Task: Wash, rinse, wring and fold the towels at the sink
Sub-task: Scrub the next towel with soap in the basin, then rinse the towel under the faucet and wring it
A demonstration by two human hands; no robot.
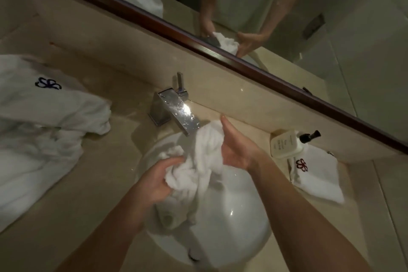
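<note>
- Head view: a white towel (198, 161) is bunched over the round white sink (231, 216) at the lower centre of the frame, its upper end just under the chrome faucet (174, 108), its lower part trailing into the basin.
- The left hand (154, 181) has its grip curled round a wad of the towel at the sink's left rim.
- The right hand (236, 148) lies flat against the towel's right side, fingers straight and together, pointing toward the faucet.
- A heap of white cloth with a dark blue emblem (44, 121) lies on the table at the left of the frame.
- At the right, a pump bottle (287, 143) lies beside a folded white cloth with a red emblem (315, 174).
- The mirror (287, 17) across the upper frame reflects the hands and towel.
</note>
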